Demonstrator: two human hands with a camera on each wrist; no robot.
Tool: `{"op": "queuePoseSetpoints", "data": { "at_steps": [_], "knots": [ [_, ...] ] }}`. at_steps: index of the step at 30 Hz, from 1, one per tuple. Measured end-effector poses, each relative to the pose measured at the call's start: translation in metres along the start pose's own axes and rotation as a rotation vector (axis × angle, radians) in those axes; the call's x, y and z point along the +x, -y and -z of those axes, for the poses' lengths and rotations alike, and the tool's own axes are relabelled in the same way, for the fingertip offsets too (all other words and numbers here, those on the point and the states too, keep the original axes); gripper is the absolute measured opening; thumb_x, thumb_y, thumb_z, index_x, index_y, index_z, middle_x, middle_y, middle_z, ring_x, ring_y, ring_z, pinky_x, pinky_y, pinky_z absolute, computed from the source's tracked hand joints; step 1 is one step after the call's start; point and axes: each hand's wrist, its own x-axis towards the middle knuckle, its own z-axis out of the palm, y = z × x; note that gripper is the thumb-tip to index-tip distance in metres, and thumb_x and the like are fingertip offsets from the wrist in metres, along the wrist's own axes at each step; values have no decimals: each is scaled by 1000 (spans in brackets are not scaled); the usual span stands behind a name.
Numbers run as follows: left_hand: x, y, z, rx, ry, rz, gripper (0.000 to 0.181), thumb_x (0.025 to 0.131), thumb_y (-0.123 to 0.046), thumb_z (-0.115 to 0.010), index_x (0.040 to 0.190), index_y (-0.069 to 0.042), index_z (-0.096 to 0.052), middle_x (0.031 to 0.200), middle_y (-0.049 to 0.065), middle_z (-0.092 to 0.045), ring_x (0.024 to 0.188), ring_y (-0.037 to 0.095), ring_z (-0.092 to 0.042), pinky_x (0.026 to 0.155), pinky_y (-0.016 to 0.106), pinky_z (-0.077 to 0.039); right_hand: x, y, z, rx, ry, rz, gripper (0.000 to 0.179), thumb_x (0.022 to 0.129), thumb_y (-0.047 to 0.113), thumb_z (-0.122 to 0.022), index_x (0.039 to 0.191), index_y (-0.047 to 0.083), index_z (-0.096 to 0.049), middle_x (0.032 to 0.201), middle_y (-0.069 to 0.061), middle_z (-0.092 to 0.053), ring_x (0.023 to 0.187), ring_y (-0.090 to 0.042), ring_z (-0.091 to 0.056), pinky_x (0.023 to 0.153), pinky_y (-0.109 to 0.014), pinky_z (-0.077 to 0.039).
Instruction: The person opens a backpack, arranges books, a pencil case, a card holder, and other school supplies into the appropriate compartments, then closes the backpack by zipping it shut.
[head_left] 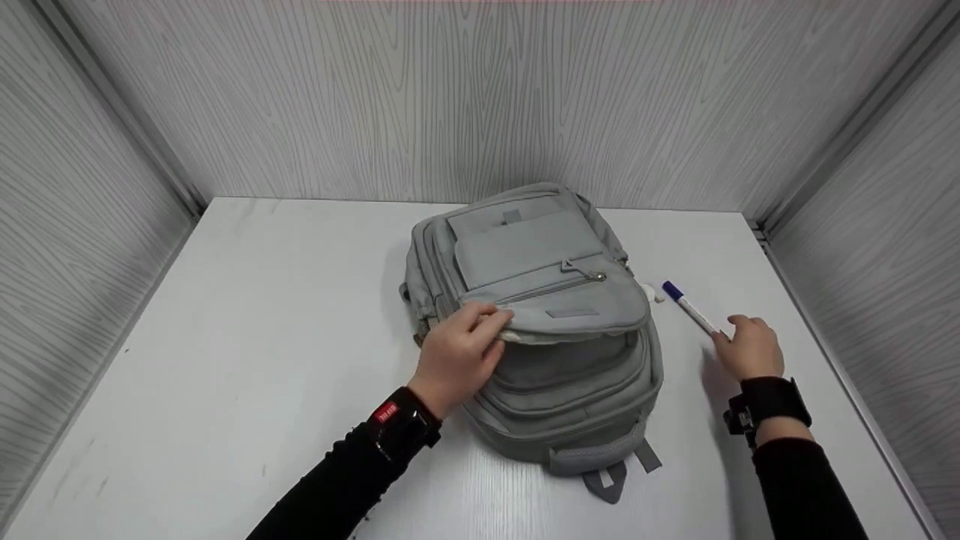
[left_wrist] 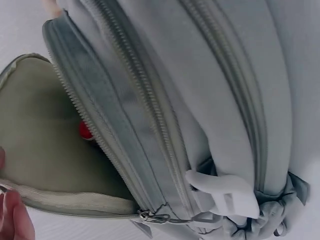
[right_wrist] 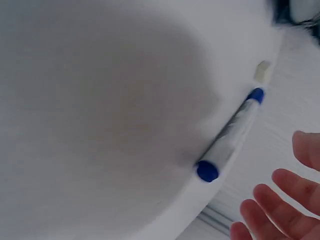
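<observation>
A grey backpack [head_left: 547, 300] lies on the white table with its front pocket unzipped. My left hand [head_left: 461, 356] pinches the edge of the pocket's flap [head_left: 574, 313] and holds it lifted. Inside the opened pocket, the left wrist view shows a small part of a red object [left_wrist: 86, 131], the rest hidden. Right of the bag lies a white marker [head_left: 694, 313] with a blue cap. My right hand [head_left: 750, 349] is beside its near end; in the right wrist view its fingers [right_wrist: 295, 192] are spread, apart from the marker [right_wrist: 230, 137].
A small whitish piece [right_wrist: 262, 71] lies by the marker's far end, close to the bag's side. Straps and a padded handle [head_left: 596, 454] stick out at the bag's near end. Wood-grain panels [head_left: 480, 97] enclose the table [head_left: 300, 315] at the back and both sides.
</observation>
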Motion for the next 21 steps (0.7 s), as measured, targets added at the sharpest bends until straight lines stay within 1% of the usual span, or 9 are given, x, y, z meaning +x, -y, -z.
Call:
{"op": "queuePoseSetpoints", "data": {
  "at_steps": [2,3,5,9,12,14,17,19,21],
  "knots": [
    [1,-1,0,-31,13,-20,30,77,-4,-78,105,-6,-72,98,7,-66,82,18,-69,69,28,-57,0,-10,-4,-31,47,-19,46,94,16,-58,125,-17,-55,115,-42,-57,103,-57,-56,85,-61,-49],
    [2,-1,0,-51,18,-12,28,78,-3,-76,105,-6,-72,98,8,-67,84,19,-70,71,28,-58,0,-13,-6,-36,62,-25,45,94,16,-57,124,-18,-55,112,-42,-58,100,-56,-58,83,-61,-50],
    [4,-2,-1,-98,25,24,24,81,-1,-73,105,-4,-71,98,9,-67,85,20,-70,73,28,-58,-1,-15,-8,-35,82,-38,42,94,15,-56,120,-18,-58,107,-40,-61,95,-53,-60,79,-58,-51],
    [9,-2,-3,-172,40,101,20,86,0,-67,106,-2,-69,99,11,-66,85,21,-69,74,30,-58,-2,-12,-8,-45,108,-67,31,93,13,-58,104,-16,-65,91,-32,-67,78,-42,-64,65,-50,-52],
    [13,-1,-4,-203,51,132,18,88,0,-66,105,-2,-69,97,11,-66,84,20,-67,73,30,-57,-1,-9,-7,-60,138,-87,25,91,11,-59,92,-13,-67,78,-26,-67,66,-33,-62,55,-42,-48],
    [16,0,-5,-222,51,160,16,88,-1,-66,104,-2,-69,96,11,-66,83,21,-66,73,31,-57,-1,-8,-6,-51,140,-104,25,90,10,-58,88,-13,-67,73,-24,-66,61,-29,-59,51,-37,-45],
    [19,3,-6,-260,58,215,14,90,-2,-65,103,-2,-69,94,11,-66,82,20,-64,72,31,-55,-8,-4,-2,6,62,-95,26,89,12,-57,88,-13,-66,72,-22,-65,60,-27,-56,51,-32,-41],
    [21,4,-7,-291,61,250,13,90,-3,-64,102,-1,-69,95,12,-67,81,20,-63,72,31,-54,-21,2,3,73,-32,-72,26,90,13,-58,90,-11,-66,73,-21,-64,62,-27,-56,54,-31,-39],
    [22,4,-6,-317,60,277,13,90,-2,-64,102,0,-69,95,13,-67,80,19,-63,70,30,-53,-40,12,8,140,-140,-29,22,90,12,-61,91,-9,-67,75,-20,-65,64,-24,-56,57,-28,-39]
  ]
}}
